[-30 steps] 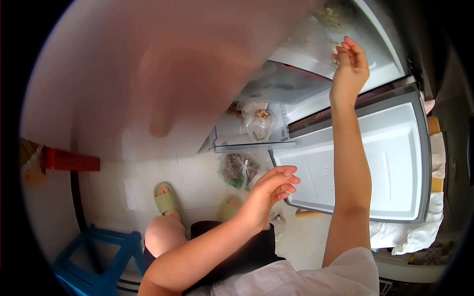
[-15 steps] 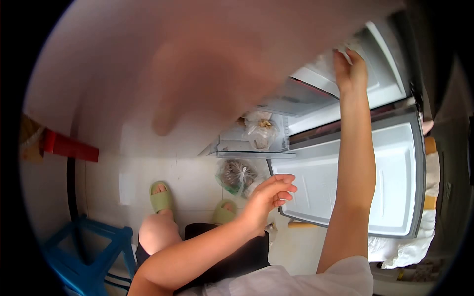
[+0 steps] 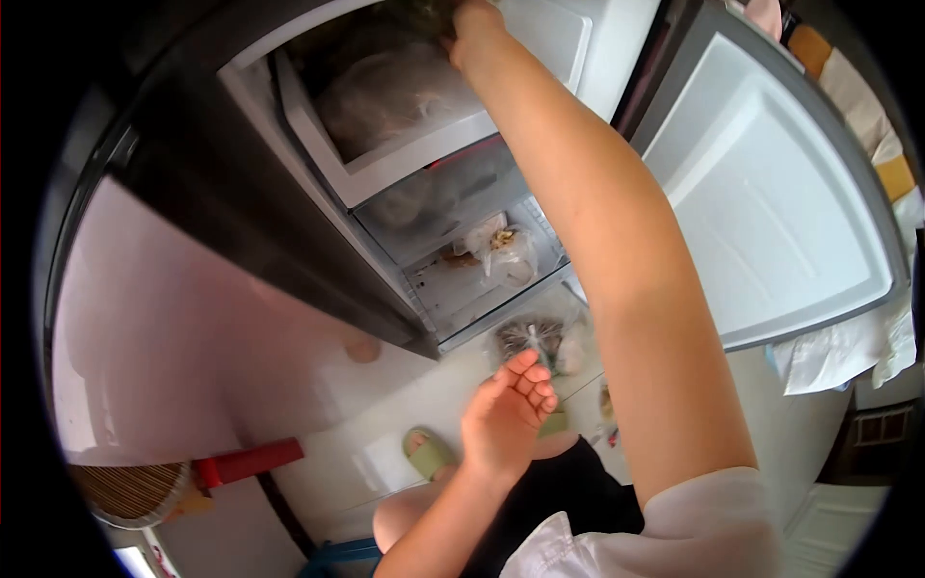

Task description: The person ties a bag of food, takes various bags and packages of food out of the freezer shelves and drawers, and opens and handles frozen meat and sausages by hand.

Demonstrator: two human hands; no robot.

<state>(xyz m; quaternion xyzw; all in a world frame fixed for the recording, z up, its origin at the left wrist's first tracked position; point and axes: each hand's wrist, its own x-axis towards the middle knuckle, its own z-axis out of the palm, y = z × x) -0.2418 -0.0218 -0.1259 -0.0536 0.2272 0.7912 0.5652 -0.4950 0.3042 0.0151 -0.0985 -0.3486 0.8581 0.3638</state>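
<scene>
My right hand (image 3: 475,31) reaches into the upper freezer drawer (image 3: 409,154) at the top edge of the view. Its fingers are mostly hidden, so I cannot see whether it holds anything. Beside it in the drawer lie plastic-wrapped contents (image 3: 385,96), dim and hazy. My left hand (image 3: 511,409) hovers lower down, palm up, fingers loosely bent and nothing in them. Just beyond its fingertips, a tied clear plastic bag (image 3: 530,337) with dark contents rests on the floor. Clear bags of food (image 3: 506,252) sit in the lower drawer (image 3: 453,299).
The freezer door (image 3: 780,202) stands swung out to the right. At the left is another glossy door panel (image 3: 193,328). A red object (image 3: 249,462), a woven basket (image 3: 130,491) and part of a blue stool (image 3: 342,554) are at lower left. White cloth (image 3: 838,356) hangs at right.
My view has swung so that the freezer interior shows more fully. My right hand has moved deeper into the upper drawer's area. My left hand has turned palm up, staying free.
</scene>
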